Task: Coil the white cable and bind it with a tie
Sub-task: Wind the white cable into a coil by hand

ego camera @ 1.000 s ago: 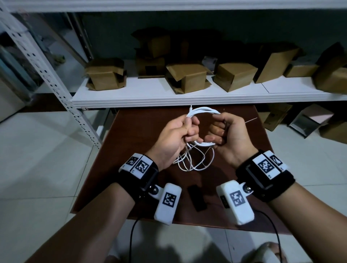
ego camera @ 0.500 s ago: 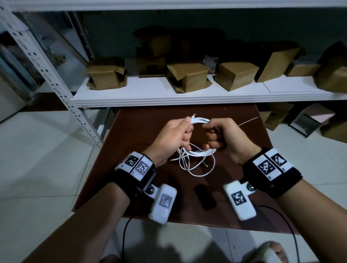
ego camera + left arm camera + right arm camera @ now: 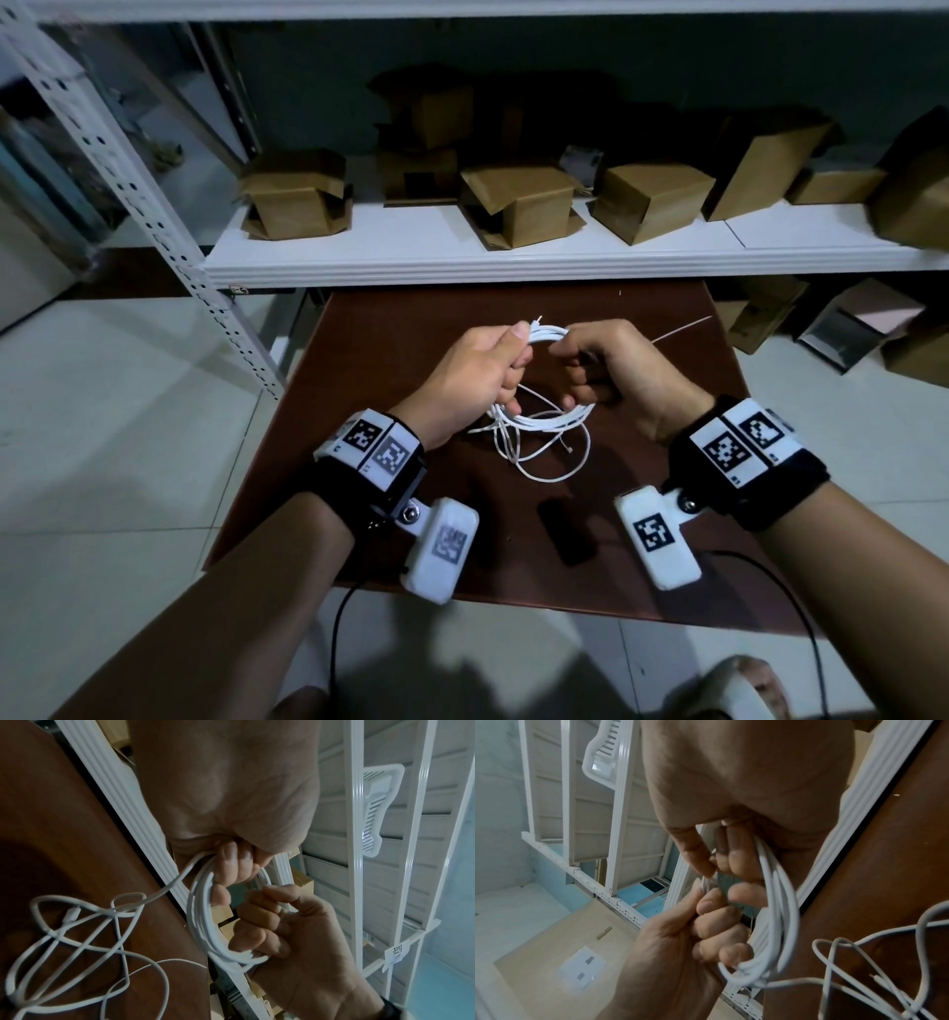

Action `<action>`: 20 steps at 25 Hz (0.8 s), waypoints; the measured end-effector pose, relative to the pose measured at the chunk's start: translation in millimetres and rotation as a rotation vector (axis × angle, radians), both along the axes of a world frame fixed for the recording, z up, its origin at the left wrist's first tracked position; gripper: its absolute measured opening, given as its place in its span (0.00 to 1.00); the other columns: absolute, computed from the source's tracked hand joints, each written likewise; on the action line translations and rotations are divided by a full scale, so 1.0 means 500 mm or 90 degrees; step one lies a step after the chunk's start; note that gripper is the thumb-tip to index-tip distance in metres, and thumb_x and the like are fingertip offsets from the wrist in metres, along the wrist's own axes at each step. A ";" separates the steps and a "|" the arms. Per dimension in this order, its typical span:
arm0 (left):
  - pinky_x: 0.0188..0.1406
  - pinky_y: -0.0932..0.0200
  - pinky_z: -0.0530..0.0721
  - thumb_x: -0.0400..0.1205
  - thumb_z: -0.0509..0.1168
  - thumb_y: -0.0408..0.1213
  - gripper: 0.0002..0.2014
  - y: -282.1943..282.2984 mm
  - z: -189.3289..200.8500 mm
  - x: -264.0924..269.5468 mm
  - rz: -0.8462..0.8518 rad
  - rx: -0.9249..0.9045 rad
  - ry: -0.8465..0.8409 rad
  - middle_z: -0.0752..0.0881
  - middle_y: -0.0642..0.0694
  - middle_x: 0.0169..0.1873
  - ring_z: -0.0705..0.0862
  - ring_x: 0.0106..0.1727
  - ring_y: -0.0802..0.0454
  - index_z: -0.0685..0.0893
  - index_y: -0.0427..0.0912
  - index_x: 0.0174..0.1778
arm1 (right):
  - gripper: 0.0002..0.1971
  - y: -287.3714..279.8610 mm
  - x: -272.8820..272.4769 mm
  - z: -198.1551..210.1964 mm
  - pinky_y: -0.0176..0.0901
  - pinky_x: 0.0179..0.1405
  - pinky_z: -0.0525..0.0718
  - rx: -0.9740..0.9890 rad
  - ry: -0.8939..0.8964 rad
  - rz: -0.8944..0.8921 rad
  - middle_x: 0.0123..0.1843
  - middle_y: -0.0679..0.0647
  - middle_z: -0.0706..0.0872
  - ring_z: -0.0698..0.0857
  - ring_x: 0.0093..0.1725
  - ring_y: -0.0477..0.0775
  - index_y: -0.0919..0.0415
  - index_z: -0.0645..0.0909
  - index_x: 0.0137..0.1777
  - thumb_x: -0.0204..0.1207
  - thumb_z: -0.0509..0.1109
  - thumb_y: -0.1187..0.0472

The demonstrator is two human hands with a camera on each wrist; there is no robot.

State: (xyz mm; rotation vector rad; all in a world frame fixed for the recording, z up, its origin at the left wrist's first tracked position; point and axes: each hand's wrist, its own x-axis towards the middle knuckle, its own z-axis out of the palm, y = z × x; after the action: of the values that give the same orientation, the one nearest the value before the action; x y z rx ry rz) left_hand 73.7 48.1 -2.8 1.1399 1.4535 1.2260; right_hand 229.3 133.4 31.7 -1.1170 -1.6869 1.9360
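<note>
The white cable (image 3: 534, 419) is partly wound into a small coil held over the brown table (image 3: 390, 360). My left hand (image 3: 513, 360) grips the coil's left side, thumb on top. My right hand (image 3: 570, 370) grips its right side with curled fingers. In the left wrist view the coil (image 3: 203, 923) runs from my left fingers (image 3: 231, 868) to the right hand (image 3: 282, 933). Several loose loops (image 3: 77, 933) trail onto the table, one plug end among them. The right wrist view shows the coil (image 3: 780, 902) pinched by both hands. A thin white tie (image 3: 683, 329) lies on the table beyond my right hand.
A small dark flat object (image 3: 565, 532) lies on the table near its front edge. A white shelf (image 3: 462, 257) with several cardboard boxes runs behind the table. A perforated metal upright (image 3: 169, 231) stands to the left. Tiled floor surrounds the table.
The loop that arched above my hands has shrunk to a short bundle between them. Both hands have drawn closer together, still gripping the cable.
</note>
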 end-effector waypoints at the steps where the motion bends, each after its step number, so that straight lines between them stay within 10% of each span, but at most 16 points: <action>1: 0.30 0.55 0.81 0.96 0.52 0.47 0.21 -0.001 -0.001 0.001 -0.003 -0.004 0.017 0.65 0.54 0.23 0.63 0.21 0.57 0.72 0.45 0.36 | 0.10 0.000 0.001 0.003 0.43 0.27 0.82 -0.006 -0.016 0.019 0.32 0.55 0.58 0.55 0.26 0.52 0.60 0.71 0.36 0.78 0.66 0.67; 9: 0.21 0.57 0.75 0.86 0.58 0.56 0.30 0.004 -0.019 0.003 -0.035 -0.028 0.111 0.70 0.52 0.25 0.69 0.21 0.59 0.82 0.26 0.47 | 0.31 0.006 0.006 0.006 0.45 0.31 0.77 -0.150 -0.064 0.120 0.21 0.51 0.60 0.56 0.17 0.49 0.61 0.73 0.29 0.85 0.60 0.35; 14: 0.21 0.58 0.76 0.85 0.58 0.57 0.32 0.004 -0.019 0.007 -0.030 -0.018 0.132 0.72 0.49 0.26 0.70 0.21 0.59 0.83 0.24 0.50 | 0.13 0.002 0.005 -0.003 0.44 0.28 0.71 -0.100 -0.036 0.069 0.21 0.50 0.63 0.57 0.16 0.46 0.65 0.77 0.35 0.82 0.61 0.63; 20: 0.18 0.62 0.70 0.94 0.57 0.47 0.25 0.001 -0.010 0.011 -0.011 -0.009 0.066 0.69 0.46 0.26 0.65 0.19 0.59 0.86 0.33 0.41 | 0.16 0.003 0.010 0.001 0.49 0.35 0.84 0.025 -0.028 0.134 0.23 0.57 0.68 0.66 0.17 0.52 0.78 0.84 0.44 0.79 0.58 0.66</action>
State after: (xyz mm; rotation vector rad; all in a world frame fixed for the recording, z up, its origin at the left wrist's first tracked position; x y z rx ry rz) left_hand 79.1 48.5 -7.9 1.2192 1.5235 1.1590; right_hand 234.3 135.1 32.3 -1.0090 -1.9269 2.0043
